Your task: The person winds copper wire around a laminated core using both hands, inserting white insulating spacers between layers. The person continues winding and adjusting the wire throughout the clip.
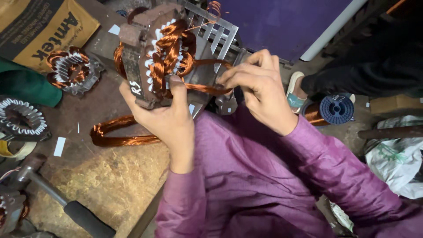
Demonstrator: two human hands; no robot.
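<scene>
Left hand (165,117) is wrapped around the underside of a rusty brown square motor stator packed with copper windings (152,61), thumb pressed up against the coil face, fingers curled behind the frame, and it's held tilted above the worn wooden workbench (101,180). Right hand (257,86) is just beside it, fingertips pressed together, pinching a flat loop of bright copper wire coil (207,88) that runs from the stator's windings across to those fingers. Both arms are in purple sleeves. Down on the bench, directly under the stator, lies a long loose hank of copper wire (116,134), curved like a hook. Off to the left sits a second round stator with copper windings (72,70), and lower down, at the edge, a grey stator ring lined with white insulation paper (20,117). A hammer with a black rubber grip (66,202) rests along the lower left of the bench. Top left, a brown cardboard box (42,26) with a green cloth just beside it. Over on the right, on the floor, a blue plastic spool carrying copper wire (332,110), near another person's sandalled foot (296,92).
</scene>
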